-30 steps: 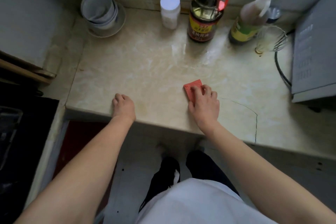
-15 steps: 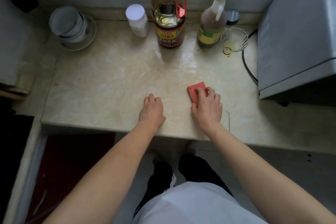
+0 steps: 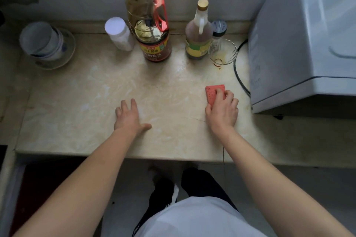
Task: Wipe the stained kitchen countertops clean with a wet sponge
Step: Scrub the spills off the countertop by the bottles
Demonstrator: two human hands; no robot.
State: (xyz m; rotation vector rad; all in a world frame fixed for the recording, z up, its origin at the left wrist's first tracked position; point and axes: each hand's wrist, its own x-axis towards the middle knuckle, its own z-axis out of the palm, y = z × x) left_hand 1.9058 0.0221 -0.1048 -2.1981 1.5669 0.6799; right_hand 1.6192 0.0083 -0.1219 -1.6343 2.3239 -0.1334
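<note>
My right hand (image 3: 221,110) curls over the sponge (image 3: 212,92), pressing it to the worktop (image 3: 77,106) near the grey appliance (image 3: 300,44). My left hand (image 3: 128,117) lies flat mid-worktop, fingers spread.

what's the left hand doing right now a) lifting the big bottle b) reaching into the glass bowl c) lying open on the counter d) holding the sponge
c: the left hand lies open on the counter with nothing in it, while the right hand holds the sponge.
</note>
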